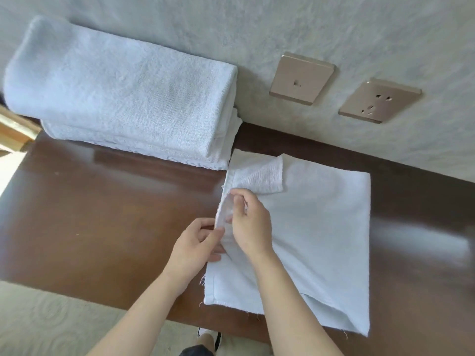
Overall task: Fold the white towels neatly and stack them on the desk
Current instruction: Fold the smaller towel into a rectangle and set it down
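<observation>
A small white towel (321, 232) lies spread on the dark brown desk (108, 214), its far left corner flipped over onto itself. My left hand (196, 242) pinches the towel's left edge near the middle. Just above it, my right hand (250, 222) pinches the same edge, lifting it a little off the desk. A stack of folded white towels (120, 98) sits at the back left of the desk against the wall, with its right end close to the small towel's far corner.
Two beige wall sockets (302, 78) (380, 100) are set in the textured wall behind the desk. A wooden edge (15, 132) shows at the far left. Pale patterned carpet (51, 322) lies below the desk's front edge, and a shoe (208, 337) shows there.
</observation>
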Motion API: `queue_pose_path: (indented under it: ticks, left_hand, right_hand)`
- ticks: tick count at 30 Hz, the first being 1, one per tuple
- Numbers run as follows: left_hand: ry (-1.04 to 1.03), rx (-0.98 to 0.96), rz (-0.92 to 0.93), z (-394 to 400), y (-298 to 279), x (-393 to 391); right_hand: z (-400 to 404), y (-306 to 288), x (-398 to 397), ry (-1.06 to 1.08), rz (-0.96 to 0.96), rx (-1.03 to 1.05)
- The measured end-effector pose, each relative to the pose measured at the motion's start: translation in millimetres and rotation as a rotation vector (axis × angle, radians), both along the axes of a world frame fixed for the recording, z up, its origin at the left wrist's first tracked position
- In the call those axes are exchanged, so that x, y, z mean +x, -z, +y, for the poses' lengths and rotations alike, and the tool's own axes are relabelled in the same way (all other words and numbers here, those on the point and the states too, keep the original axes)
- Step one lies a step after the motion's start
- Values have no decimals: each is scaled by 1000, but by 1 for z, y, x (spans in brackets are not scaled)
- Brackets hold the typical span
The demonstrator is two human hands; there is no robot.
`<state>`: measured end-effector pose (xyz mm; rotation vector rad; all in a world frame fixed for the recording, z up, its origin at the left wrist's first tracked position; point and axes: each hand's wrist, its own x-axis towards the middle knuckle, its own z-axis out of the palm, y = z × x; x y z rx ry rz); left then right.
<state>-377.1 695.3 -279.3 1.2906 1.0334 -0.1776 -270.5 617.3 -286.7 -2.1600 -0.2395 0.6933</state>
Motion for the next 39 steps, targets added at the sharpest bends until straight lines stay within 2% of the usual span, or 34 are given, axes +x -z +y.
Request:
queue_pose_path:
  ticks: [2, 5, 8, 10, 13, 16, 18, 20, 23, 26, 29, 35, 39]
  left_hand:
    - [46, 22, 21, -7, -4, -2]
    - [111, 126, 92, -21, -6, -2]
    - [-8, 145, 181, -36, -2, 2]
    - [-89, 125, 223, -37, -3, 7]
    - [-137, 65, 247, -32, -7, 12]
    - [-119, 95, 266, -32, -5, 12]
    - [-124, 102, 266, -32, -2, 11]
    - [-156, 61, 259, -30, 3, 9]
    - [-155, -8, 227, -32, 4, 1]
    - [-29, -87, 191, -29, -1, -9]
    - [134, -105, 217, -27, -2, -25]
    - [201, 19, 156, -37, 4, -56]
    - [183, 187, 118, -48, 11, -70]
  right_hand:
    - [-5, 3, 11, 26, 30, 12]
    - [-9, 3, 27, -122, -38, -46]
    - [-3, 0, 44, -341, -181, -169]
    - [5, -2, 54, -412, -249, -207]
    - [21, -5, 64, -470, -226, -277]
    - [32, -6, 70, -541, -220, -271]
    - [31, -4, 71, -479, -232, -202]
    - [18, -3, 66, -305, -231, -139]
    - [-27, -1, 36, -156, -299, -146]
    - [-79, 9, -13, -206, -308, -178]
    - [-113, 19, -46, -255, -398, -255]
    - [-139, 24, -66, -230, -576, -339]
    - [-172, 25, -57, -44, -626, -403]
